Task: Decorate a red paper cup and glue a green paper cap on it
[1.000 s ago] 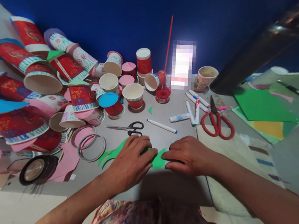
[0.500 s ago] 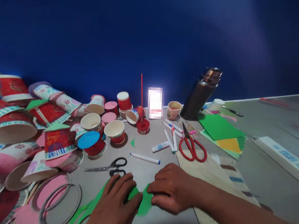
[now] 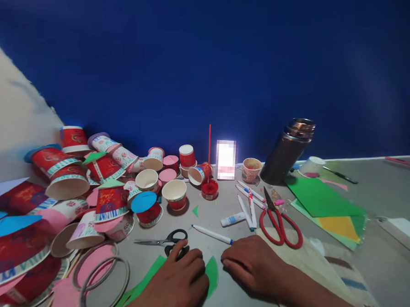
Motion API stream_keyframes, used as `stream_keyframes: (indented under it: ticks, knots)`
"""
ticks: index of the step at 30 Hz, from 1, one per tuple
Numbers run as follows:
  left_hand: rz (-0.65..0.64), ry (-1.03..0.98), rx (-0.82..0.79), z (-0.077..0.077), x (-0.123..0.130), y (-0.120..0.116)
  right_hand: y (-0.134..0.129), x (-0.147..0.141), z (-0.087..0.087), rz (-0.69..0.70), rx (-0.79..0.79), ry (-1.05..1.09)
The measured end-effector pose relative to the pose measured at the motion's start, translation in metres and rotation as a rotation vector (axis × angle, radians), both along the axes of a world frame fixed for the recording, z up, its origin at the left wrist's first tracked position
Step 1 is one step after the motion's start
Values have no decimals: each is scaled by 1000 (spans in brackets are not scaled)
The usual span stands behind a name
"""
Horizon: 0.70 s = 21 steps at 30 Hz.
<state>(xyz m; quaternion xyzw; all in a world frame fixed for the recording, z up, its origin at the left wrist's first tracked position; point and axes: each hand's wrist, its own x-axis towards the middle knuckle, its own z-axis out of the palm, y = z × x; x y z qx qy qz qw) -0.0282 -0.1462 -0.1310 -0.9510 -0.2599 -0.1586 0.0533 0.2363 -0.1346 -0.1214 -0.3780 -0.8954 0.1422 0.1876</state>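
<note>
My left hand (image 3: pixel 176 278) is over the front of the table. Its index finger reaches onto the handle of the black-handled scissors (image 3: pixel 152 242), and its other fingers are bent but not closed round anything visible. A cut piece of green paper (image 3: pixel 212 275) lies just right of that hand, partly hidden by it. More green paper (image 3: pixel 150 274) shows at its left side. My right hand (image 3: pixel 256 264) rests on the table right of the green piece, fingers curled together, with nothing visible in them. Beyond both hands lies a white marker with a blue end (image 3: pixel 212 234).
Decorated paper cups (image 3: pixel 111 203) crowd the left, with grey rings (image 3: pixel 126 277) in front. Red-handled scissors (image 3: pixel 279 228), markers and a glue tube (image 3: pixel 233 218) lie right of centre. A dark flask (image 3: pixel 285 153) stands at the back, near green sheets (image 3: pixel 321 196) and a power strip (image 3: pixel 400 234).
My left hand has left the green paper and moved up to the black scissors' handle. My right hand has come off the green piece. The view has shifted left and up.
</note>
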Motion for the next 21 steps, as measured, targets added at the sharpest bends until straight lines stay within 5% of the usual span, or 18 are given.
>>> stream_keyframes:
  ticks: [13,21]
  knots:
    - [-45,-103,17,-12,1,7,4,-3,-14,-70,83,77]
    - [-24,-138,-22,-6,1,1,15,6,28,-124,134,-68]
